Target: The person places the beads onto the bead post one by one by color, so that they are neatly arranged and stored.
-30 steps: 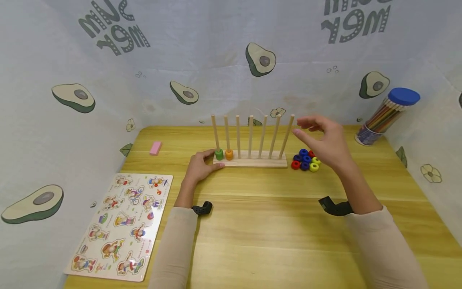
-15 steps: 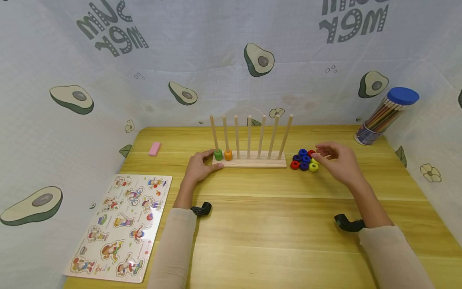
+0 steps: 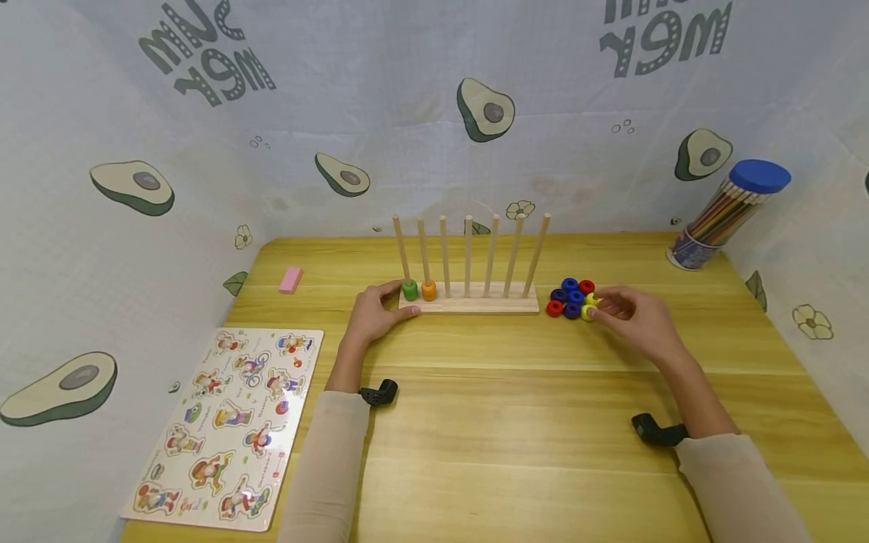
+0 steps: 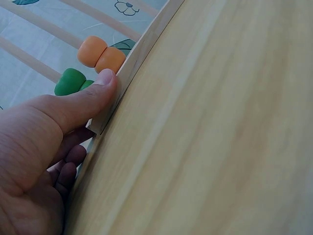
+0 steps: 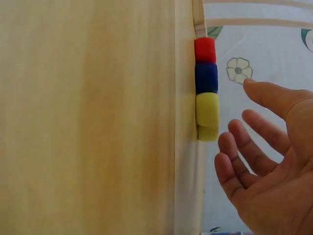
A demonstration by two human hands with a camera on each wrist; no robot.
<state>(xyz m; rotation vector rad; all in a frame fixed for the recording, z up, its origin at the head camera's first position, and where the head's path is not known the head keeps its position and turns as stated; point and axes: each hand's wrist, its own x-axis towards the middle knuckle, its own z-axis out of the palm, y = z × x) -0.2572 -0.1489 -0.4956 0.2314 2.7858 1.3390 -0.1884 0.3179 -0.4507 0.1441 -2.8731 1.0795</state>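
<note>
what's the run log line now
left hand grips peg rack | right hand beside yellow beads | green beads, orange beads on pegs

Pale wooden peg rack (image 3: 489, 303): flat base on table, seven upright pegs in row, left end gripped by left hand (image 3: 371, 313). Green beads (image 3: 409, 290) stacked on leftmost peg, orange beads (image 3: 428, 291) on next. Just beyond rack's right end, loose cluster: blue beads (image 3: 575, 297), red beads (image 3: 554, 308), yellow beads (image 3: 591, 299); yellow ones nearest right hand (image 3: 641, 323).
</note>
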